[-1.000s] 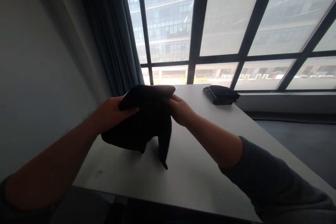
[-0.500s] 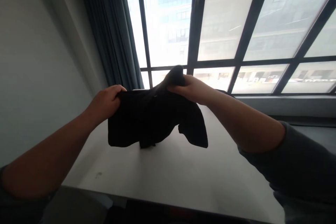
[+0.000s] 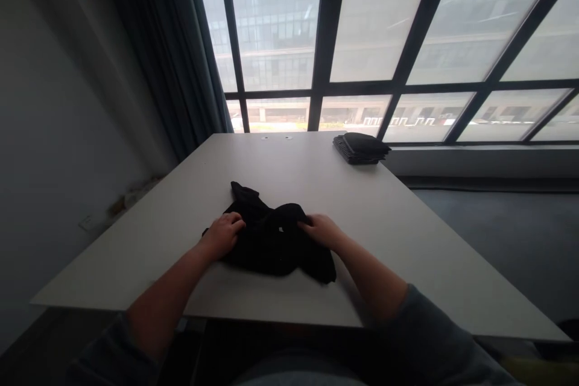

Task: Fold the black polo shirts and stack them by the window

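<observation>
A rumpled black shirt (image 3: 266,253) lies on the white table (image 3: 181,253) near its front edge, with a small pale label showing near its middle. One narrow piece of the cloth sticks out toward the far left. My left hand (image 3: 222,234) is closed on the left part of the shirt, its fingers curled over the fabric. At the opposite side, my right hand (image 3: 323,231) pinches the cloth beside the label. Its fingertips are partly hidden by the dark fabric.
A stack of folded dark clothes (image 3: 362,148) sits at the table's far right corner. Behind the table stand large framed windows (image 3: 362,24), with a dark curtain (image 3: 176,48) to the left. A wall (image 3: 67,120) runs along the left side.
The black shirt has come down from in front of the window onto the table, both hands moving down with it. The view has shifted, and the folded stack now shows.
</observation>
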Available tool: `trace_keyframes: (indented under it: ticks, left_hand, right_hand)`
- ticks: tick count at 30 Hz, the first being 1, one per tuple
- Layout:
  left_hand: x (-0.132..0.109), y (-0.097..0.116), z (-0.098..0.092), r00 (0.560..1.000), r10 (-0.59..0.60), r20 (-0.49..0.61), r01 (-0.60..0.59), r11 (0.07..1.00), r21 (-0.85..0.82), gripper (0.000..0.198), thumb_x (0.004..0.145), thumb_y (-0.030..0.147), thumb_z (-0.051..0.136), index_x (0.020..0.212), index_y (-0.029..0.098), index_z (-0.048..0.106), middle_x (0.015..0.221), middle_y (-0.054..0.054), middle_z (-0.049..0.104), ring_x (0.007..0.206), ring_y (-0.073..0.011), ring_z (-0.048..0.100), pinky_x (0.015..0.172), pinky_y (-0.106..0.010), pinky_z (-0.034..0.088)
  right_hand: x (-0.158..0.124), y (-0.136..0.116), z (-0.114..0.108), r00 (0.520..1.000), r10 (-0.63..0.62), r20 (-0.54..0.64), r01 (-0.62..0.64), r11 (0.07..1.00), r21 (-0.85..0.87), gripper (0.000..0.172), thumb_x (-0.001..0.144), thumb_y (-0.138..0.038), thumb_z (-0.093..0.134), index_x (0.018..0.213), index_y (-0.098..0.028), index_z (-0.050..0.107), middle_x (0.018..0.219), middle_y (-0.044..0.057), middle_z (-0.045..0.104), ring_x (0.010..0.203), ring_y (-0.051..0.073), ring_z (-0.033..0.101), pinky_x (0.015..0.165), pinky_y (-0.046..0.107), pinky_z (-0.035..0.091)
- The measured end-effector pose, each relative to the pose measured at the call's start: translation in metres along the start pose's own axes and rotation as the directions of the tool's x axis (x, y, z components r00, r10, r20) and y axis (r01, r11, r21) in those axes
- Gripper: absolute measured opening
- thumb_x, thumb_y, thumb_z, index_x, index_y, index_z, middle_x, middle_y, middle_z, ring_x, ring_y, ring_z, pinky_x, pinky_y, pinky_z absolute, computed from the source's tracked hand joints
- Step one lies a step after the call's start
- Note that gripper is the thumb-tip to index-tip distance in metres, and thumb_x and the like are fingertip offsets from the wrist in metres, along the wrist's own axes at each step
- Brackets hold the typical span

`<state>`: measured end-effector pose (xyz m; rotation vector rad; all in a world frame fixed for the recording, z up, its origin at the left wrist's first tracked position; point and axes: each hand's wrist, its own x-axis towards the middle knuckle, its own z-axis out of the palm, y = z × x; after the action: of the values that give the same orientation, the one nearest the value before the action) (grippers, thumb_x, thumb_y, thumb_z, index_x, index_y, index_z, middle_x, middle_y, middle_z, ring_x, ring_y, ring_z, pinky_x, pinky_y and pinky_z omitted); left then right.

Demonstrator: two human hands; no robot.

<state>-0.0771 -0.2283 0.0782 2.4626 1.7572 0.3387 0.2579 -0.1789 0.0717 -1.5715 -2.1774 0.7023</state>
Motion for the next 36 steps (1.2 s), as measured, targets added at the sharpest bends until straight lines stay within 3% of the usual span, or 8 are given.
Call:
trace_keyframes:
  ticks: [3,8,12,15,21,26,31,36]
  left_hand:
    - [0.023,0.026,-0.014,0.997,-0.050,-0.067,0.039,0.988,-0.152,0.043,0.090,0.017,0.045,0.123,0.026,0.072,0.132,-0.007,0.072,0.121,-0.0284,0.066,0.105,-0.041,0.050]
    - [0.065,0.067,-0.028,0.937,-0.329,0.117,0.344,0.926,-0.156,0.054,0.093,0.061,0.058,0.127,0.021,0.068,0.114,-0.016,0.077,0.104,-0.0378,0.072,0.088,-0.043,0.055]
    - [0.082,0.070,-0.012,0.968,-0.251,-0.008,0.235,0.917,-0.323,0.030,0.092,0.035,0.059,0.114,0.019,0.072,0.115,-0.012,0.077,0.108,-0.0307,0.072,0.093,-0.036,0.054]
    - [0.079,0.068,0.001,0.964,-0.214,-0.158,0.114,0.868,-0.483,0.026,0.094,0.036,0.055,0.108,0.021,0.071,0.100,-0.005,0.078,0.093,-0.0248,0.074,0.089,-0.033,0.055]
    - [0.070,0.077,0.006,0.946,-0.175,-0.273,0.003,0.846,-0.533,0.025,0.093,0.039,0.057,0.103,0.021,0.070,0.094,-0.002,0.076,0.084,-0.0215,0.070,0.087,-0.033,0.056]
    - [0.072,0.070,0.003,0.908,-0.247,-0.338,0.080,0.894,-0.440,0.021,0.095,0.036,0.057,0.105,0.022,0.070,0.102,-0.005,0.075,0.097,-0.0255,0.070,0.093,-0.037,0.054]
    - [0.069,0.068,0.000,0.871,-0.181,-0.457,0.059,0.961,-0.269,0.020,0.097,0.031,0.056,0.105,0.021,0.070,0.108,-0.010,0.067,0.102,-0.0280,0.065,0.098,-0.042,0.053]
    - [0.063,0.072,-0.007,0.869,-0.223,-0.441,0.091,0.949,-0.301,0.020,0.099,0.029,0.051,0.107,0.022,0.068,0.108,-0.009,0.068,0.104,-0.0278,0.066,0.094,-0.040,0.052]
  right_hand:
    - [0.006,-0.009,-0.001,0.994,-0.047,-0.094,0.036,0.994,-0.107,0.021,0.097,-0.031,0.066,0.110,-0.017,0.075,0.113,0.010,0.073,0.103,0.020,0.067,0.088,0.027,0.047]
    - [0.013,-0.025,-0.001,0.972,-0.043,-0.229,0.041,0.999,-0.014,0.017,0.098,-0.031,0.062,0.102,-0.019,0.074,0.106,0.008,0.071,0.098,0.019,0.064,0.088,0.029,0.046]
    - [0.009,-0.016,0.005,0.921,-0.089,-0.380,0.130,0.988,0.083,0.018,0.096,-0.028,0.059,0.104,-0.018,0.072,0.110,0.008,0.067,0.098,0.018,0.063,0.092,0.030,0.048]
    - [0.003,-0.012,0.003,0.907,-0.077,-0.415,0.134,0.985,0.110,0.027,0.096,-0.036,0.061,0.114,-0.018,0.070,0.110,0.008,0.067,0.092,0.018,0.063,0.088,0.031,0.049]
    - [-0.007,-0.025,-0.013,0.943,0.094,-0.320,-0.081,0.995,0.052,0.027,0.094,-0.031,0.058,0.116,-0.021,0.069,0.102,0.007,0.072,0.086,0.019,0.064,0.081,0.031,0.046]
    - [-0.005,-0.014,-0.026,0.983,0.186,0.002,-0.184,0.969,0.163,0.014,0.081,-0.016,0.066,0.093,-0.020,0.072,0.093,0.007,0.073,0.078,0.019,0.065,0.070,0.029,0.049]
    - [0.002,-0.005,-0.026,0.968,0.246,0.058,-0.202,0.616,0.762,0.015,0.082,-0.027,0.077,0.093,-0.018,0.072,0.090,0.006,0.070,0.072,0.015,0.066,0.059,0.026,0.059]
    - [-0.001,-0.013,-0.021,0.950,0.239,0.201,-0.240,0.149,0.959,0.026,0.082,-0.025,0.080,0.105,-0.017,0.072,0.098,0.007,0.073,0.079,0.013,0.070,0.065,0.023,0.061]
